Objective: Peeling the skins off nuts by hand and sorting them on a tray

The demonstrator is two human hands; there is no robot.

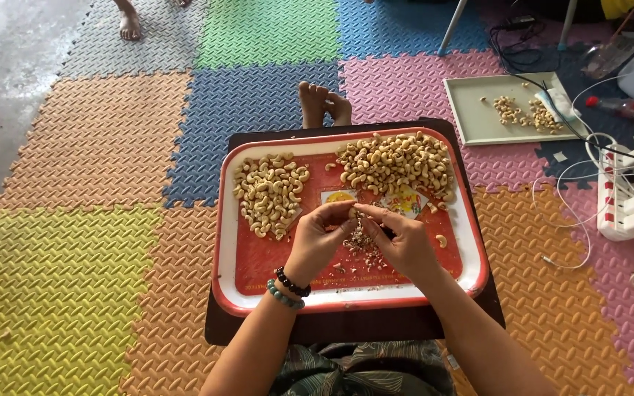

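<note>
My left hand (315,238) and my right hand (403,242) meet over the middle of a red tray with a white rim (221,242). Together they pinch one cashew nut (351,213) between the fingertips. Under the hands lies a small heap of skin scraps (361,248). A pile of pale cashews (269,192) sits at the tray's far left. A larger pile of browner cashews (399,164) fills the far right. One loose cashew (442,240) lies to the right of my right hand. Two bead bracelets circle my left wrist.
The tray rests on a dark board (258,334) over my lap, on coloured foam floor mats. A pale green tray (471,117) with a few nuts lies at the back right. A white power strip (618,205) and cables are on the right. Another person's foot (129,26) stands far left.
</note>
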